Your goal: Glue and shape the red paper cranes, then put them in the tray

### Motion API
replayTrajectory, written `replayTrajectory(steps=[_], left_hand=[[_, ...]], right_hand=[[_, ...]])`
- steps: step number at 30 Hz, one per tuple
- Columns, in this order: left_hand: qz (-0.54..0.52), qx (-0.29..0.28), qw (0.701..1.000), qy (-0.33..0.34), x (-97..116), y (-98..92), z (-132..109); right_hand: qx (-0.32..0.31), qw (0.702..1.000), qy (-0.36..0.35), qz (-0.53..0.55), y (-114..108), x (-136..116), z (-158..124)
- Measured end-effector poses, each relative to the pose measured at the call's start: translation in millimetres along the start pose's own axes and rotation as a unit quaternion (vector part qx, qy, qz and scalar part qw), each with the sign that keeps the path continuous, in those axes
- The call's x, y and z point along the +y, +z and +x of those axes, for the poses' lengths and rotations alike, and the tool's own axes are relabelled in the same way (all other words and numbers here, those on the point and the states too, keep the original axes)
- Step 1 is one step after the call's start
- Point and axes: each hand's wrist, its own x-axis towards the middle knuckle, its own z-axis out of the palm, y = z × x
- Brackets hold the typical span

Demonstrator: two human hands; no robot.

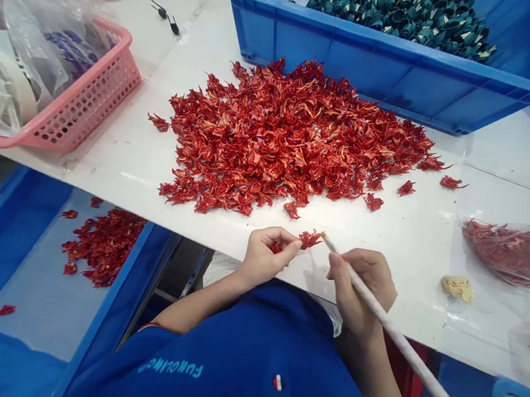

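My left hand (262, 256) is closed at the table's front edge, pinching a small spiky red piece (310, 239) between thumb and fingers. More red shows inside the curled fingers. In my right hand (365, 292) is a long thin brush (412, 355) with a white-wrapped handle, gripped like a pen. Its yellowish tip lies close to the spiky points of the red piece; whether they touch I cannot tell. Just beyond both hands a wide pile of similar red pieces (270, 148) covers the white table (214, 234).
Behind the pile stands a blue crate (355, 59) of dark green pieces. A pink basket (90, 98) with tape and bags is at left. Below it, a blue bin (40, 263) holds red pieces. A plastic bag (515, 250) and a crumpled cream-coloured lump (457, 287) lie right.
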Motion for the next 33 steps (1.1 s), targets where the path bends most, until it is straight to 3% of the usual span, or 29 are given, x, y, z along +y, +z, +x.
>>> replayTrajectory(steps=[3, 6, 9, 13, 15, 17, 19, 22, 25, 27, 29, 33], left_hand=[[-0.026, -0.025, 0.999, -0.027, -0.6, -1.1, -0.4], [-0.078, -0.056, 0.994, -0.052, -2.2, -4.7, 0.4], [-0.159, -0.061, 0.982, -0.079, -1.5, -10.5, 2.4], [-0.226, -0.064, 0.966, -0.109, 3.5, -18.0, 4.7], [-0.242, -0.057, 0.962, -0.109, 6.3, -20.6, 5.6], [-0.244, -0.047, 0.963, -0.100, 8.6, -22.4, 6.5], [-0.226, -0.037, 0.970, -0.078, 10.0, -23.7, 7.8], [-0.144, -0.017, 0.989, -0.019, 9.9, -25.4, 10.5], [0.025, 0.031, 0.995, 0.096, 7.9, -27.7, 14.8], [0.168, 0.067, 0.963, 0.199, 6.2, -29.4, 19.0], [0.296, 0.075, 0.910, 0.281, 3.8, -30.5, 24.2], [0.467, 0.029, 0.812, 0.350, -4.3, -29.3, 34.1]], right_hand=[[0.038, 0.999, -0.013, -0.012, -15.4, 13.4, 1.1], [0.021, 1.000, -0.012, 0.004, -36.9, 22.7, 4.7], [0.001, 0.998, -0.002, 0.061, -57.8, 29.4, 10.3], [0.021, 0.989, 0.016, 0.144, -75.3, 39.2, 17.9], [0.032, 0.995, 0.023, 0.095, -79.9, 43.0, 20.0], [0.039, 0.998, 0.016, -0.047, -82.9, 46.3, 20.4], [0.026, 0.978, -0.010, -0.205, -84.5, 50.8, 20.0], [0.027, 0.935, -0.076, -0.346, -83.3, 61.0, 19.9], [0.035, 0.913, -0.122, -0.389, -78.3, 71.6, 21.6], [0.042, 0.907, -0.137, -0.395, -74.5, 76.3, 23.4], [0.051, 0.905, -0.146, -0.395, -71.2, 78.8, 25.2], [0.082, 0.908, -0.154, -0.380, -64.0, 77.3, 27.8]])
